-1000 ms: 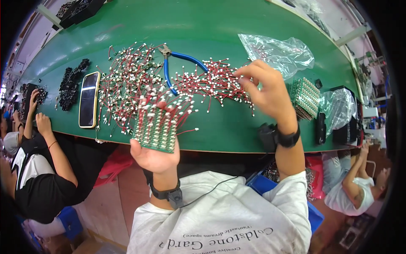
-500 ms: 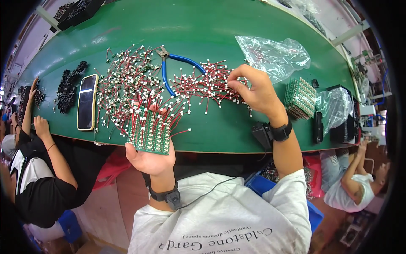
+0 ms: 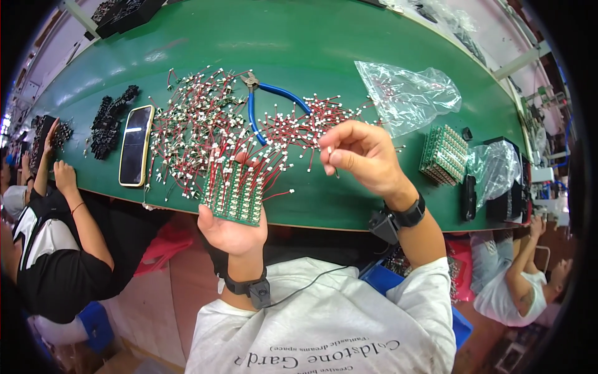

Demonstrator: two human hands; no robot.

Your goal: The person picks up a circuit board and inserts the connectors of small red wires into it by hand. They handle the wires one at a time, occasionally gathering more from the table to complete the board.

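My left hand (image 3: 233, 235) is closed on the near edge of a green circuit board panel (image 3: 232, 202), set with rows of small parts. Red wires with white plugs stand up from its far side. To the right, my right hand (image 3: 367, 159) is raised over the bench, thumb and fingers pinching a small white-tipped connector lead (image 3: 330, 151); its wire is mostly hidden. Beyond both hands lie a large heap of red-wired connectors (image 3: 196, 118) and a smaller pile of connector leads (image 3: 293, 128). Blue-handled cutting pliers (image 3: 254, 115) lie spread between them.
A phone (image 3: 135, 146) and black parts (image 3: 109, 128) lie left on the green bench (image 3: 299, 47). To the right are a clear plastic bag (image 3: 408, 96), a stack of circuit boards (image 3: 443, 156) and a black box (image 3: 507, 181). Other people sit at both sides.
My right hand has come left and nearer, away from the smaller pile, with a connector lead pinched in its fingers. The left hand still holds the panel; the whole view has shifted slightly.
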